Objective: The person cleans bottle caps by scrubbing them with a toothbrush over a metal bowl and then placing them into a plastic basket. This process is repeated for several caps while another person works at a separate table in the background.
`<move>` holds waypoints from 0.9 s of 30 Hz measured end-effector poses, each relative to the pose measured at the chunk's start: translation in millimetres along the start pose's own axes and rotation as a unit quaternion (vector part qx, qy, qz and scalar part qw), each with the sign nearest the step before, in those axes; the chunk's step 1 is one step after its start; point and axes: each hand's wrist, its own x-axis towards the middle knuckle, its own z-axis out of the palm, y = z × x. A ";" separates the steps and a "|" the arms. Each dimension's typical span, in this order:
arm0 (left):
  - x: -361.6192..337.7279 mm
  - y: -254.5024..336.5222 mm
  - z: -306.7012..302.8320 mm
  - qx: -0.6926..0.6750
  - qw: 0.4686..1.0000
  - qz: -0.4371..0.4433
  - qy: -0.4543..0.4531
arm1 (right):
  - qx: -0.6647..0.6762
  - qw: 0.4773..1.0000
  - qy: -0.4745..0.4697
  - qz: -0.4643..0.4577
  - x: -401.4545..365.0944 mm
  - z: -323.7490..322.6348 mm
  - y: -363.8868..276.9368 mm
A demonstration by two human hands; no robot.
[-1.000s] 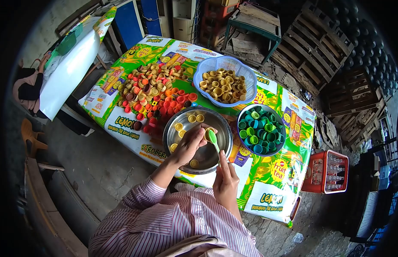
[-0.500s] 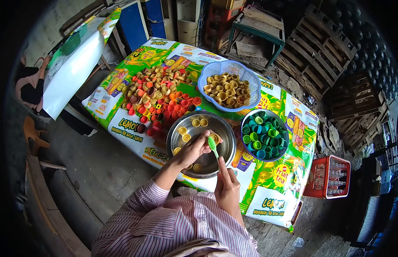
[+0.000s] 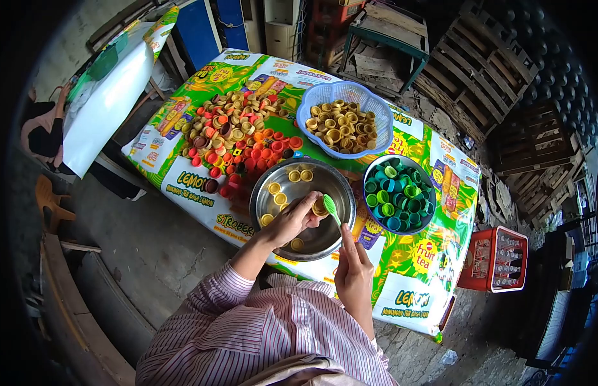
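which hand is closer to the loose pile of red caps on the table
Left. The left hand holds a yellow cap over the steel bowl, right beside the red caps. The right hand, gripping a green brush, sits farther off at the bowl's near rim.

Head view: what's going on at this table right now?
A person holds a yellow cap in the left hand over the steel bowl, with a green toothbrush in the right hand against it. More yellow caps lie in the bowl. Nearby: a blue basket of tan caps, a bowl of green caps, a loose cap pile.
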 end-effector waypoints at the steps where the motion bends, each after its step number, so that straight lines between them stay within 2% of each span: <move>1: 1.4 -5.5 -3.5 -0.017 0.999 -0.004 -0.030 | 0.009 1.000 -0.006 -0.005 -0.6 3.2 -2.8; 2: 2.6 -8.5 -5.2 -0.033 0.998 -0.007 -0.059 | 0.018 1.000 -0.012 -0.010 -0.8 4.7 -3.8; 4: 1.2 -5.1 -2.6 -0.073 0.997 -0.013 0.001 | 0.019 0.999 -0.027 -0.025 -3.5 4.1 0.6; 6: 3.1 -7.3 -15.4 -0.057 0.998 -0.017 -0.012 | -0.019 0.999 -0.046 -0.003 -3.8 -3.1 5.9; 10: -1.7 -3.7 -16.0 -0.031 0.999 -0.044 0.012 | -0.027 1.000 -0.007 -0.001 -1.7 -7.3 10.8; 11: -4.1 2.6 -11.7 0.111 0.993 0.031 0.011 | -0.029 1.000 -0.005 -0.001 -1.2 -8.4 11.1; 12: -6.2 11.9 -5.8 0.249 0.962 0.106 0.010 | -0.023 1.000 -0.005 -0.002 -1.5 -9.7 10.8; 14: -7.7 19.4 -3.0 0.303 0.945 0.123 0.029 | -0.018 1.000 -0.003 -0.004 -3.4 -9.6 11.9; 16: -7.1 19.7 -3.5 0.434 0.879 0.184 0.069 | -0.001 1.000 0.020 -0.004 -4.8 0.2 21.5; 17: 1.0 0.8 -19.2 0.556 0.794 0.237 0.060 | 0.000 0.999 0.041 -0.023 -5.7 14.2 35.1; 18: -3.2 -18.6 -33.6 0.730 0.666 0.143 0.063 | -0.102 0.993 -0.044 0.034 -5.9 17.6 35.1; 20: -7.7 -18.8 -35.0 0.702 0.701 0.103 0.071 | -0.165 0.981 -0.094 0.034 -13.0 16.0 37.3; 21: -6.5 -6.1 -29.1 0.705 0.698 0.107 0.071 | -0.139 0.987 -0.072 0.036 -12.4 12.0 34.8; 24: -19.0 25.4 -4.7 0.665 0.727 0.150 0.086 | -0.099 0.993 -0.050 0.041 -7.9 -13.0 11.1; 26: -15.7 29.2 -0.3 0.555 0.795 0.225 0.099 | -0.079 0.994 -0.057 0.047 -4.6 -19.1 4.9; 27: -12.2 20.3 -6.5 0.546 0.805 0.216 0.085 | -0.080 0.994 -0.054 0.047 -4.2 -14.9 9.0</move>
